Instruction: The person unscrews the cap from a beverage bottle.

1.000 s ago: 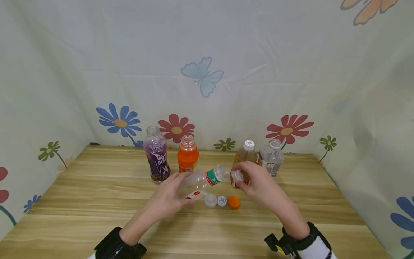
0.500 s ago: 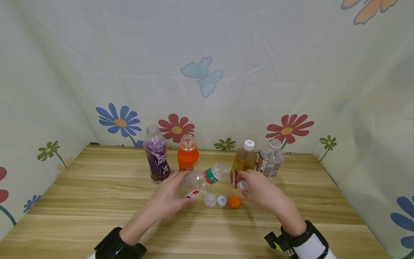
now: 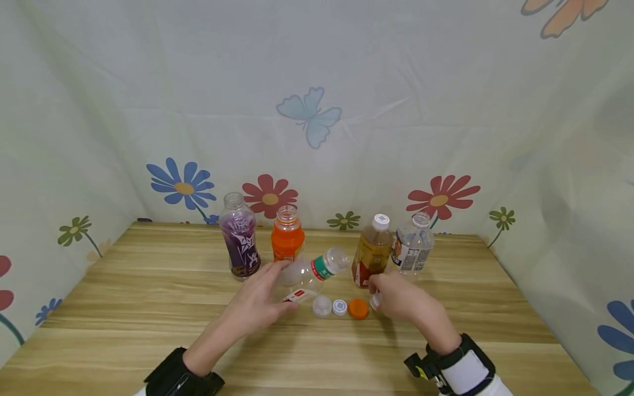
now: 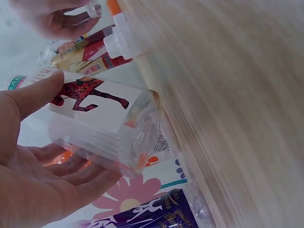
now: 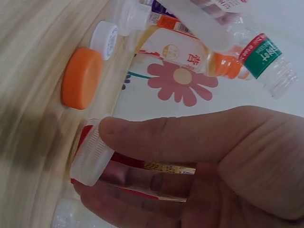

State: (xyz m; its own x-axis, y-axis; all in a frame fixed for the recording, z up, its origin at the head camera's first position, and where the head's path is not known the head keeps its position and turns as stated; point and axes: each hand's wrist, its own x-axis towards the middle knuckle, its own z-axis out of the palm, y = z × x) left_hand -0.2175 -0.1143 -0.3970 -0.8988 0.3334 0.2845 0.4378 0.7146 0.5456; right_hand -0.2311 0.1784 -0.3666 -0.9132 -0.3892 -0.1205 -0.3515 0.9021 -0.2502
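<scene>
My left hand (image 3: 260, 297) holds a clear plastic bottle (image 4: 107, 121) tilted over the table, thumb on one side and fingers on the other. Its uncapped mouth points up to the right, below it a green and red neck band (image 5: 259, 54). Between thumb and fingers, my right hand (image 3: 403, 297) pinches a white ridged bottle cap (image 5: 92, 154) close over the tabletop. Beside it lies an orange cap (image 3: 359, 309). Further left, in the same row, are a small white cap (image 3: 339, 307) and a translucent cap (image 3: 322, 307).
Behind the left hand stand an uncapped purple-labelled bottle (image 3: 241, 242) and an uncapped orange bottle (image 3: 288, 242). At back right, a white-capped amber bottle (image 3: 372, 250) stands next to an uncapped clear bottle (image 3: 413, 245). A flowered curtain (image 3: 317, 165) hangs behind the wooden table (image 3: 322, 363).
My right hand has moved away from the tilted bottle's mouth, down and slightly right, carrying the white cap to beside the orange one. The left hand has stayed nearly still.
</scene>
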